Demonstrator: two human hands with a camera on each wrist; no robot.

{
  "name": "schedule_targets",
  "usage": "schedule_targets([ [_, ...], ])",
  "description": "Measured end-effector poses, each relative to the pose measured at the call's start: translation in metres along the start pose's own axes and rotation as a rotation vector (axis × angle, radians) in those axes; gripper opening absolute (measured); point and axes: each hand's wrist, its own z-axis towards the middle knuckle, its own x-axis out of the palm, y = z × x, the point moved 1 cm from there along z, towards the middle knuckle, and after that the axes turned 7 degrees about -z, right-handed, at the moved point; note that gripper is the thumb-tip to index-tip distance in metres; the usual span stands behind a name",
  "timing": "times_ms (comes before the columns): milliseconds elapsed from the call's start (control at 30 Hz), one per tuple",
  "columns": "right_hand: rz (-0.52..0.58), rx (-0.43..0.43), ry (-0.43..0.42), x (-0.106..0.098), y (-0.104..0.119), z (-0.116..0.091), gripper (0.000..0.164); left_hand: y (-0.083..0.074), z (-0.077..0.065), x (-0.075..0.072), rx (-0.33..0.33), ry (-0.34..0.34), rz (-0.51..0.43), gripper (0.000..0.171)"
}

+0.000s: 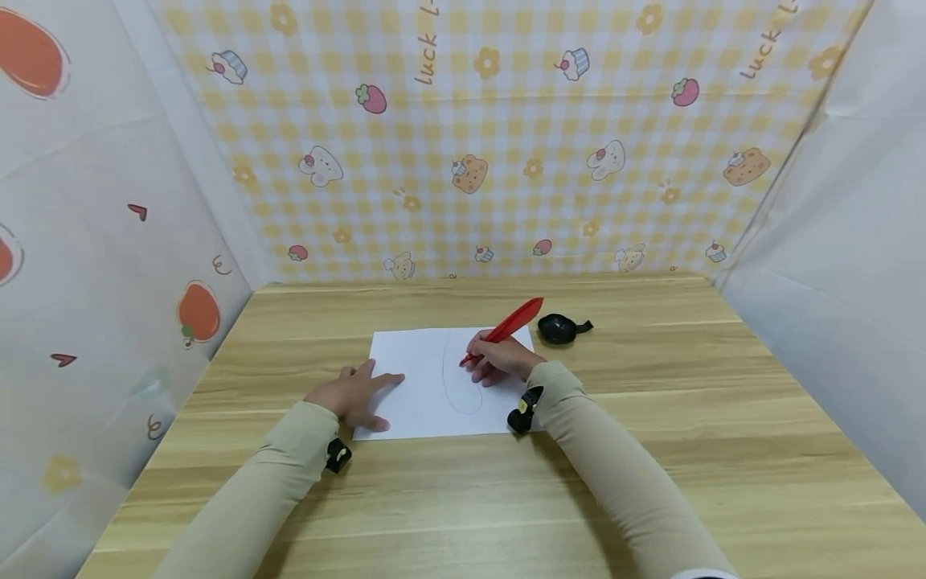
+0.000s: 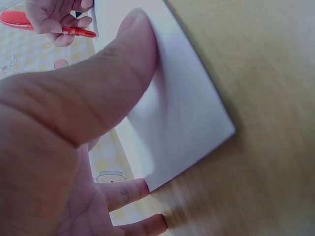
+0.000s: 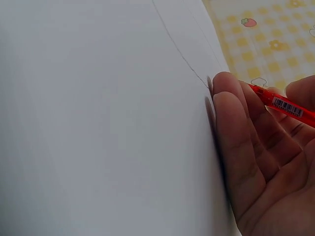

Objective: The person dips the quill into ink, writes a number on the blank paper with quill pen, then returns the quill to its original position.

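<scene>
A sheet of white paper (image 1: 405, 414) lies on the wooden table, with a thin U-shaped line (image 1: 444, 374) drawn on it. My right hand (image 1: 502, 358) pinches a red pen (image 1: 517, 318) shaped like a feather, its tip at the paper inside the curve. In the right wrist view the pen (image 3: 288, 106) carries a barcode label, and my fingers hide its tip. My left hand (image 1: 350, 396) rests on the paper's left edge with fingers spread. Its thumb (image 2: 135, 54) lies on the sheet in the left wrist view, while two fingertips reach the paper's edge and the table beyond.
Just beyond the paper's far right corner lies a small black object (image 1: 557, 329) with a rounded body and a short stem. A yellow checked cloth (image 1: 506, 225) hangs behind the table (image 1: 463, 498). White sheets hang on both sides.
</scene>
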Motion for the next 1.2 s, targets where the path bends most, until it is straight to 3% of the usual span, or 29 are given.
schedule_targets([
  [1200, 0.03, -0.014, 0.049, 0.015, 0.006, 0.004, 0.015, -0.001, 0.003, 0.0, 0.001, 0.004, 0.031, 0.081],
])
